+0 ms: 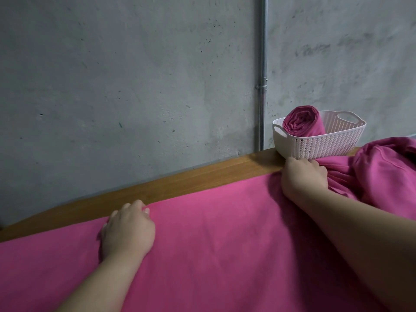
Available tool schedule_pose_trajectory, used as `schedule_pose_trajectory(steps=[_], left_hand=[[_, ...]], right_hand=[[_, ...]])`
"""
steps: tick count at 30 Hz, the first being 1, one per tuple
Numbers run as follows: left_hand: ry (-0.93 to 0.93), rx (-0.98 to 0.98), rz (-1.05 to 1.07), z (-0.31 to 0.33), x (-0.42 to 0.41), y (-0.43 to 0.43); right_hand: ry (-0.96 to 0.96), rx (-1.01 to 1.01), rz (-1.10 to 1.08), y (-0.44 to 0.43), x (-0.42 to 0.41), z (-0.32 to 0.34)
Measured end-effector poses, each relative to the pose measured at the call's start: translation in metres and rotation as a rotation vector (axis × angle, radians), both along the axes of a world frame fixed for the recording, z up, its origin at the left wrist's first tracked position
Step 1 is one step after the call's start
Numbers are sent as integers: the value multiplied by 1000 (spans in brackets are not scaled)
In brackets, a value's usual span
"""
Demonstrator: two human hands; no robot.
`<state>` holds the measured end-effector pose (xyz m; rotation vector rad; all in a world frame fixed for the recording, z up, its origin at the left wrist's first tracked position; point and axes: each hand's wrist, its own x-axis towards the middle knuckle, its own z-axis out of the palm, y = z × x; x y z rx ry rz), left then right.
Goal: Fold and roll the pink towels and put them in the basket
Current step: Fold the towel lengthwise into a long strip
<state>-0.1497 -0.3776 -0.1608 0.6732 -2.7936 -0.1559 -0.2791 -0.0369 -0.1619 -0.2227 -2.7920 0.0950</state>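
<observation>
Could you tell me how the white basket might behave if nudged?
The white basket looks like thin perforated plastic, so probably light and easily slid. The rolled towel leans at its left end, perhaps tipping it that way. The pink towel the right hand grips seems to touch it; tugging could drag it.

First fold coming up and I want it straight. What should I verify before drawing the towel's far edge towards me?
1. Flat pink towel smooth on the brown wooden table: ok in the middle, bunched at its right end.
2. Left hand at the far edge: ok; its grip, cannot tell.
3. Right hand grip on the far edge: ok, fingers curled into the cloth.
4. Crumpled pink towel heap apart from the flat one: not ok, they touch.
5. Room in the white perforated plastic basket: ok, one rolled pink towel inside.
6. Near edge straight: cannot tell, out of view.
</observation>
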Motion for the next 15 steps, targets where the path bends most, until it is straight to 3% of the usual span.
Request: schedule_pose_trajectory(steps=[3,7,15], left_hand=[[14,2,6,-4,-1,-3],[-3,23,33,-3,-1,0],[-6,47,53,-1,-1,1]], right_hand=[[136,165,142,5,-8,-1],[32,57,115,11,-17,-4],[58,278,121,-22,3,20]])
